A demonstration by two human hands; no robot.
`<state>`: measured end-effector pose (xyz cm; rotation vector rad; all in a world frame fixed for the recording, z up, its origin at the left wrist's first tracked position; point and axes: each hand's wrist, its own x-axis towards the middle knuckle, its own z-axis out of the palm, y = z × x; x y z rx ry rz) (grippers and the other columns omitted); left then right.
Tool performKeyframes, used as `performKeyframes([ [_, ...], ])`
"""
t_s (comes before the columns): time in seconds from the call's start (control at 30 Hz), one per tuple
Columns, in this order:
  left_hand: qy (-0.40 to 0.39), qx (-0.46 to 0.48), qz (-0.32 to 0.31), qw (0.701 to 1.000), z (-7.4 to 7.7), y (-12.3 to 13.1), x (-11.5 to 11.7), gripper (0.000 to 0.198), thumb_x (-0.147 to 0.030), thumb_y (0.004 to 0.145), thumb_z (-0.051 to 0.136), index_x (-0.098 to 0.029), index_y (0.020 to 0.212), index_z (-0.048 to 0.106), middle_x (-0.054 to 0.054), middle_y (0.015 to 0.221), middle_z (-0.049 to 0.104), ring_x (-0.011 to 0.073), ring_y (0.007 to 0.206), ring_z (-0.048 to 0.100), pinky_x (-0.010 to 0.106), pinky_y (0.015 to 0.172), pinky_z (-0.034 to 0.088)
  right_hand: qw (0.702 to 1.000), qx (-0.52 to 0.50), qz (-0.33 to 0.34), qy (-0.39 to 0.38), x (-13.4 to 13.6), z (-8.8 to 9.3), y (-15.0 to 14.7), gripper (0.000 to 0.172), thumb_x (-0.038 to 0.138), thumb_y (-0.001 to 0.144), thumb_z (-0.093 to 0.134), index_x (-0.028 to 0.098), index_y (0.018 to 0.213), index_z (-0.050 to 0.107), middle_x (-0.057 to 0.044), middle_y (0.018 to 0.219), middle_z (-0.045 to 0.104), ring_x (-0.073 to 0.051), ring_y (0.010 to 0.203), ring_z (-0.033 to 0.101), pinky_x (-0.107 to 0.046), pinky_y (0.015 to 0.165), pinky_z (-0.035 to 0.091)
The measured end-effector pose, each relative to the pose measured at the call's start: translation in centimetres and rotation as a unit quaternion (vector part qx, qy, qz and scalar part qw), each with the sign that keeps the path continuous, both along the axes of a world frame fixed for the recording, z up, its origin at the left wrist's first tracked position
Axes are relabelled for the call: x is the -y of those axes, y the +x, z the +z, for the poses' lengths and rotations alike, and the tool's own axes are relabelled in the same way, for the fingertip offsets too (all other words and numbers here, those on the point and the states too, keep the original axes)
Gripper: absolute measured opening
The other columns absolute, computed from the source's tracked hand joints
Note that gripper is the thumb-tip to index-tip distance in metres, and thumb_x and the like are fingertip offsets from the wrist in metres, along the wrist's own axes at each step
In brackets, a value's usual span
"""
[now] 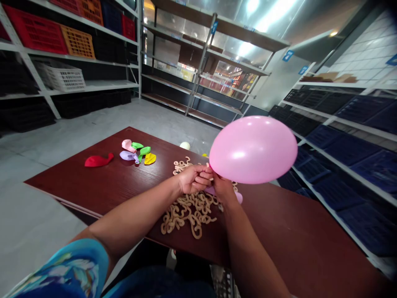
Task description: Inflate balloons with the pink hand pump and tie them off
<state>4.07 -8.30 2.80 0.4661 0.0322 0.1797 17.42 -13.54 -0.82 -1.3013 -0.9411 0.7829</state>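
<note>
An inflated pink balloon [252, 149] points away to the right above the table, with its neck between my hands. My left hand [196, 179] is closed in a pinch at the balloon's neck. My right hand [223, 189] is also closed there, its fingertips mostly hidden. Beneath both hands lies a tangled heap of beige, curly cord [189, 211] on the dark red-brown table [285, 223]. Another pink thing [238, 197] shows partly behind my right wrist. Left of the heap lie flat balloons: a red one [98, 160], a lilac one [128, 156] and a yellow one [150, 159].
Green balloons [145, 150] and a pale pink balloon [127, 144] lie in the same group. A whitish round thing [185, 145] shows beyond the table's far edge. Shelves with crates [37, 33] stand left, dark bins [328, 140] right, and a metal rack [198, 62] behind.
</note>
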Motion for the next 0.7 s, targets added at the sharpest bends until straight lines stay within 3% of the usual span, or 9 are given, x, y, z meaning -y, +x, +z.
performKeyframes([
  [0.07,0.041,-0.010,0.004,0.999,-0.4,0.1,0.0,0.020,-0.020,0.078,0.053,-0.015,0.067,0.037,-0.008,0.055,0.021,0.0011,0.035,0.017,0.010,0.029,0.010,0.999,-0.018,-0.031,-0.005,0.0,0.2,0.2,0.027,0.043,0.062,0.068,0.018,0.067,0.060,0.003,0.049,0.054,-0.010,0.041,0.042,-0.023,0.036,0.033],
  [0.13,0.108,-0.033,0.016,0.993,-0.9,0.4,0.2,0.021,-0.025,0.077,0.055,-0.015,0.069,0.039,-0.008,0.055,0.022,0.0010,0.036,0.017,0.011,0.030,0.010,0.998,-0.036,-0.055,-0.009,0.1,0.4,0.3,0.031,0.043,0.058,0.071,0.017,0.056,0.054,0.006,0.040,0.043,-0.006,0.035,0.032,-0.021,0.033,0.024],
  [0.23,0.222,-0.091,0.084,0.967,-1.5,0.8,0.4,0.023,-0.034,0.077,0.057,-0.016,0.071,0.043,-0.008,0.053,0.025,0.0010,0.035,0.017,0.012,0.031,0.010,0.997,-0.027,-0.066,-0.026,0.4,0.8,0.4,0.032,0.041,0.055,0.072,0.016,0.054,0.052,0.007,0.040,0.042,-0.004,0.036,0.030,-0.020,0.035,0.022],
  [0.33,0.288,-0.165,0.193,0.923,-2.0,1.1,0.2,0.029,-0.044,0.078,0.052,-0.016,0.071,0.044,-0.007,0.052,0.030,0.0016,0.033,0.020,0.014,0.032,0.011,0.999,0.003,-0.007,-0.048,0.9,1.1,0.5,0.027,0.040,0.059,0.069,0.015,0.062,0.059,0.005,0.047,0.049,-0.005,0.039,0.034,-0.020,0.037,0.025],
  [0.43,0.318,-0.219,0.273,0.881,-2.2,1.5,-0.1,0.029,-0.043,0.081,0.045,-0.017,0.069,0.045,-0.006,0.050,0.032,0.0028,0.033,0.024,0.015,0.033,0.013,0.998,0.038,0.038,-0.039,1.3,1.3,0.5,0.026,0.039,0.062,0.066,0.016,0.074,0.063,0.003,0.054,0.054,-0.006,0.042,0.040,-0.020,0.039,0.028],
  [0.53,0.333,-0.247,0.311,0.855,-2.4,1.9,-0.1,0.030,-0.038,0.083,0.042,-0.017,0.063,0.042,-0.006,0.047,0.031,0.0035,0.034,0.026,0.016,0.034,0.016,0.995,0.079,0.057,-0.014,1.7,1.5,0.5,0.025,0.039,0.067,0.063,0.017,0.079,0.064,0.004,0.053,0.052,-0.007,0.044,0.041,-0.020,0.042,0.031],
  [0.7,0.314,-0.210,0.305,0.875,-2.7,2.2,0.2,0.032,-0.044,0.081,0.044,-0.019,0.063,0.037,-0.006,0.049,0.031,0.0046,0.034,0.026,0.018,0.035,0.017,0.986,0.140,0.085,0.010,2.1,2.0,0.3,0.019,0.036,0.074,0.058,0.019,0.080,0.061,0.004,0.051,0.051,-0.009,0.048,0.045,-0.022,0.049,0.037],
])
